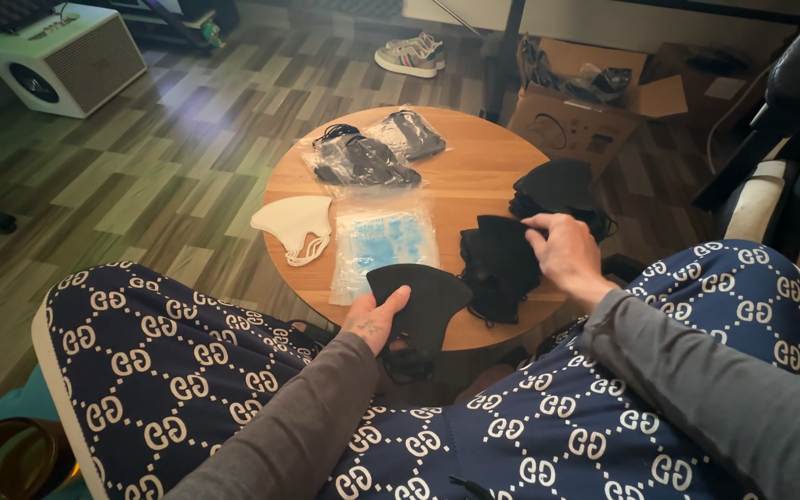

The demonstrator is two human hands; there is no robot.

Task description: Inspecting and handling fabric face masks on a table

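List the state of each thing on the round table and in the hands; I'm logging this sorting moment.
Left hand: holds a black fabric face mask.
Right hand: fingers on the black mask pile.
White fabric mask: lying loose, unpacked.
Clear bag of blue masks: flat, unclear if sealed.
Clear bags of black masks: lying bagged.
Brown cardboard box: open.

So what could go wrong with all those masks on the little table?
The black mask in the left hand hangs past the round table's edge, so it might drop to the floor. The right hand reaching into the black pile could nudge some off too.
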